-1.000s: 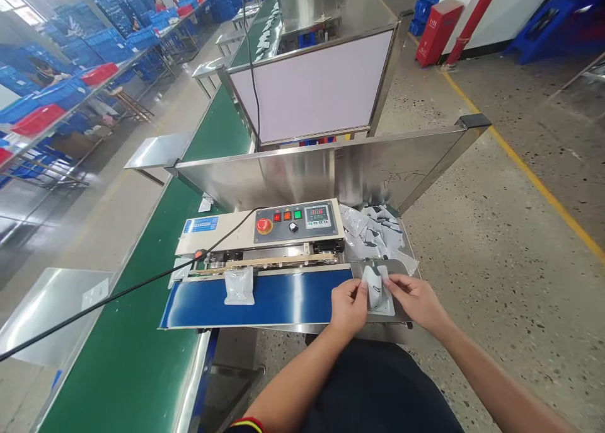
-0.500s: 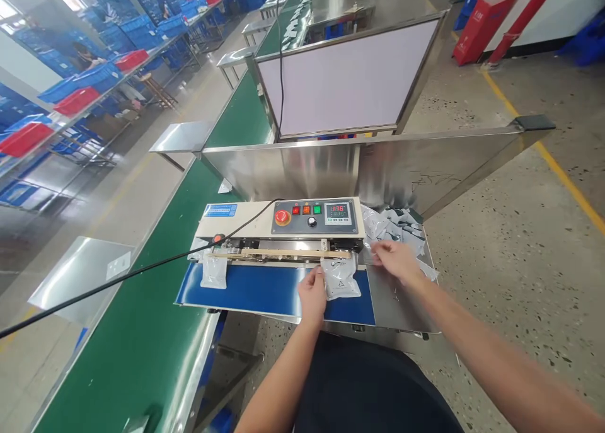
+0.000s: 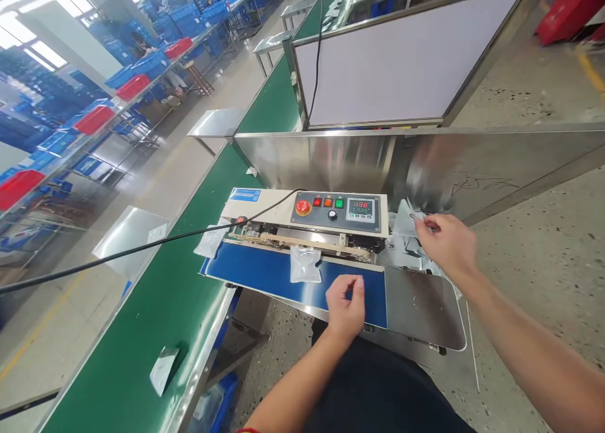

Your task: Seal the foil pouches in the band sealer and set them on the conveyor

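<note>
A sachet (image 3: 164,370) lies on the green conveyor (image 3: 142,307); a pouch (image 3: 211,241) sits at the left end of the sealer (image 3: 302,215); another pouch (image 3: 305,264) lies on the blue belt (image 3: 255,272), near the left hand (image 3: 345,310), whose grip is narrow and empty, just over the belt's front edge; the right hand (image 3: 447,247) touches the pile of pouches (image 3: 406,237) beside the sealer's right end, its grip narrow, though whether it holds a pouch I cannot tell; the steel tray (image 3: 423,310) lies just in front of the pile.
</note>
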`<state>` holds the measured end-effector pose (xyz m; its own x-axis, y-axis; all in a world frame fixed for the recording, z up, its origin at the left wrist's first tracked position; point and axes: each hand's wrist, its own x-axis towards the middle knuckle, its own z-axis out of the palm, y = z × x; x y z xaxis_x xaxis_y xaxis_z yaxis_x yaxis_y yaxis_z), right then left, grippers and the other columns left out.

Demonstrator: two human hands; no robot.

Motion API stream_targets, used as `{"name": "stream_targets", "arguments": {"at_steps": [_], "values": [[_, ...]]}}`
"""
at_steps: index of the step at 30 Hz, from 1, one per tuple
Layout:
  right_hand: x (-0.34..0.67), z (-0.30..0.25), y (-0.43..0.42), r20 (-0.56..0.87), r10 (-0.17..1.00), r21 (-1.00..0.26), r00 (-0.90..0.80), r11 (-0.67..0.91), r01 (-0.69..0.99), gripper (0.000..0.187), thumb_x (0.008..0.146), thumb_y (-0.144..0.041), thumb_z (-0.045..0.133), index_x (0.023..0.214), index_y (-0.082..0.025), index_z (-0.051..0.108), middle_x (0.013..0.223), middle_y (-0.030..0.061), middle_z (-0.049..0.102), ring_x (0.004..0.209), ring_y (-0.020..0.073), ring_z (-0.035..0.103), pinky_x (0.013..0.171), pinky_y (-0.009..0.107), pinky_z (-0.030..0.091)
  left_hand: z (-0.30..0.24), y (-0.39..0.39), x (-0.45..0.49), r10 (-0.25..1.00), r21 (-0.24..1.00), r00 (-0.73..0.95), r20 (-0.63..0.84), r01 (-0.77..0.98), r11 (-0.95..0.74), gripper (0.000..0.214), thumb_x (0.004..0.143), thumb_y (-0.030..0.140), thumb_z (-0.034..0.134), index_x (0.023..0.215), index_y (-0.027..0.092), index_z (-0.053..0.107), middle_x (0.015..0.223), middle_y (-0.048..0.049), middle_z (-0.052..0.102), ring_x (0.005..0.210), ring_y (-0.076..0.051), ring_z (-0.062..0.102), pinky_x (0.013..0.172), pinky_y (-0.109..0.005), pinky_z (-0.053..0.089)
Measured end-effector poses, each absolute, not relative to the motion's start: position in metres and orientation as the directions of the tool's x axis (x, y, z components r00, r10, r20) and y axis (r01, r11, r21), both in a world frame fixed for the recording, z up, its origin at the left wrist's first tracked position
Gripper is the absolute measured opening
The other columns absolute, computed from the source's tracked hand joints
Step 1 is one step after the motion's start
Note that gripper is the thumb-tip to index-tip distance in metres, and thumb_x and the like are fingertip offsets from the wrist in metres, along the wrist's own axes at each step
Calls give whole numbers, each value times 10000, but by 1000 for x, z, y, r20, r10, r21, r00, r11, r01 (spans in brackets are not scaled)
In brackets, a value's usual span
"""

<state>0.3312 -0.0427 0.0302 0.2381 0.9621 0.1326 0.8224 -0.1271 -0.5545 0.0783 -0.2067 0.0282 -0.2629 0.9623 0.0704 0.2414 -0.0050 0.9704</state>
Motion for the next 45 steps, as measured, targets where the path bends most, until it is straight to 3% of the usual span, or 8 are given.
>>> {"name": "stream_targets", "arguments": {"at_steps": [4, 10, 17, 20, 28, 34, 41, 45], "values": [[334, 46, -135, 320, 916, -678, 241, 44, 733, 457, 1032, -664, 626, 938, -228, 725, 997, 108, 778, 811, 240, 687, 787, 359, 546, 27, -187, 122, 989, 964, -104, 107, 254, -77, 363, 1062, 440, 697, 1301, 194, 816, 1299, -167, 819, 1197, -300, 774, 1063, -455, 644], [308, 39, -208, -95, 977, -941, 189, -150, 303, 626, 937, -858, 701, 978, -235, 737, 763, 57, 721, 626, 228, 667, 616, 335, 591, 21, -180, 140, 997, 978, 45, -69, 199, 59, 428, 1111, 511, 579, 1020, 200, 859, 962, -91, 832, 879, -240, 745, 858, -342, 608], [300, 26, -204, -341, 911, -934, 233, -356, 24, 872, 712, -859, 897, 1288, -218, 766, 965, 109, 779, 744, 253, 694, 599, 336, 587, 15, -191, 119, 983, 980, 33, -178, 97, 174, 568, 1053, 649, 612, 915, 153, 854, 860, -99, 806, 787, -237, 690, 744, -317, 546], [295, 21, -199, -448, 871, -893, 200, -447, -53, 930, 685, -928, 856, 1228, -177, 779, 721, 46, 683, 591, 197, 565, 505, 294, 465, 14, -190, 116, 976, 975, -11, -217, 47, 217, 597, 1028, 680, 627, 884, 141, 839, 828, -98, 796, 756, -227, 665, 710, -315, 540], [293, 18, -196, -378, 906, -886, 192, -414, 208, 646, 774, -850, 784, 935, -224, 795, 638, 38, 651, 598, 232, 606, 562, 338, 507, 8, -183, 105, 961, 961, 4, -275, -34, 275, 579, 980, 689, 680, 805, 149, 796, 741, -40, 685, 691, -173, 532, 686, -292, 455], [288, 5, -184, -518, 773, -838, 366, -545, -34, 585, 644, -726, 875, 871, -198, 765, 569, 25, 615, 461, 184, 522, 455, 309, 445, -12, -165, 108, 872, 877, -101, -479, -101, 470, 668, 805, 778, 779, 543, 194, 588, 560, 36, 408, 604, -130, 364, 600, -277, 343], [256, 11, -159, -573, 769, -808, 282, -589, -34, 574, 570, -675, 894, 851, -187, 786, 613, 65, 673, 504, 179, 549, 491, 312, 469, -23, -158, 83, 847, 842, -121, -518, -245, 480, 603, 724, 744, 875, 612, 178, 699, 568, 27, 505, 604, -137, 465, 624, -281, 437], [252, 25, -157, -594, 770, -757, 235, -633, 161, 535, 572, -672, 858, 891, -243, 840, 809, 144, 788, 647, 285, 680, 534, 397, 529, -29, -170, 28, 827, 841, -277, -490, -400, 364, 567, 802, 683, 877, 942, 134, 856, 873, -93, 774, 797, -197, 702, 761, -314, 572]]}}
